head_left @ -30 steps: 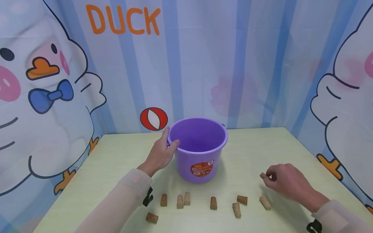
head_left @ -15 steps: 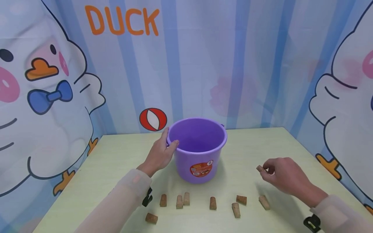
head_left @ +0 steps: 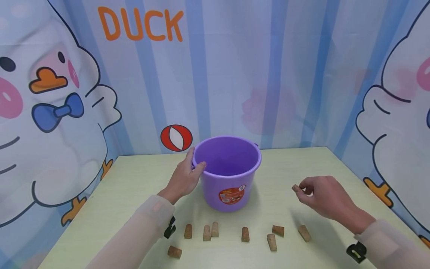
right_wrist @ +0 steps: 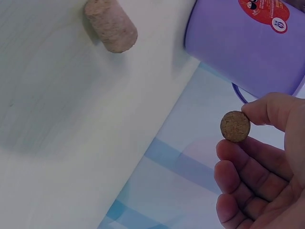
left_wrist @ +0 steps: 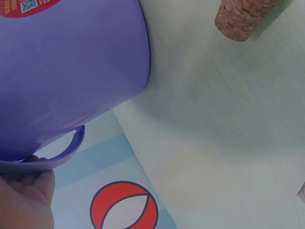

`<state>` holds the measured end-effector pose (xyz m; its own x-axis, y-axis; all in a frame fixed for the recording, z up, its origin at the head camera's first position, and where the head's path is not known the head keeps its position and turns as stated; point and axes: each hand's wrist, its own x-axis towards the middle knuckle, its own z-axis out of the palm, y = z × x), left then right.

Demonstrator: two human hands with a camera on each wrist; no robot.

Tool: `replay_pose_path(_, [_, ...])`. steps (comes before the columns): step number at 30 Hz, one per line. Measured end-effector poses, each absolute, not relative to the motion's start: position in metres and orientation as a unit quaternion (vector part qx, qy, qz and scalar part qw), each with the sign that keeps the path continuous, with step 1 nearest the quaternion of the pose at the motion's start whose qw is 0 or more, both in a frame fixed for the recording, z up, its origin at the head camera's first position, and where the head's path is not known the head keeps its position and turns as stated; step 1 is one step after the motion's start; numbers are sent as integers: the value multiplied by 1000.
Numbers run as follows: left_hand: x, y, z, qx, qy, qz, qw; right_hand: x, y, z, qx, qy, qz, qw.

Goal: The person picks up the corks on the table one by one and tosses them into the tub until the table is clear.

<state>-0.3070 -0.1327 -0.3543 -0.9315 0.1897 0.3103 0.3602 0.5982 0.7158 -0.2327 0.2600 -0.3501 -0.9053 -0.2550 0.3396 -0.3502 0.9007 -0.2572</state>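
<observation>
A purple bucket with an orange-red label stands upright on the table. My left hand grips its rim on the left side, thumb over the edge; the left wrist view shows the fingers at the rim beside the handle. To the right of the bucket, my right hand holds a cork above the table, pinched between thumb and fingers. The cork's round end shows in the right wrist view. Below that hand another cork lies on the table.
Several more corks lie scattered in front of the bucket, among them a tilted cork, a darker cork and a cork at the front left. Behind the pale table hangs a blue striped curtain with duck pictures.
My right hand has risen a little and moved left toward the bucket, carrying the cork. The left hand and bucket have stayed in place.
</observation>
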Motion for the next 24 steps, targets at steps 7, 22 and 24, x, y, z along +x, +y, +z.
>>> replay_pose_path(7, [-307, -132, -354, -155, -889, -419, 101, -234, 256, -343, 167, -960, 155, 161])
replay_pose_path(22, [-307, -132, -353, -154, -889, -421, 98, -236, 243, -330, 171, -958, 162, 164])
replay_pose_path(24, [-307, -132, -353, -154, -888, -422, 97, -236, 242, -328, 177, -956, 161, 169])
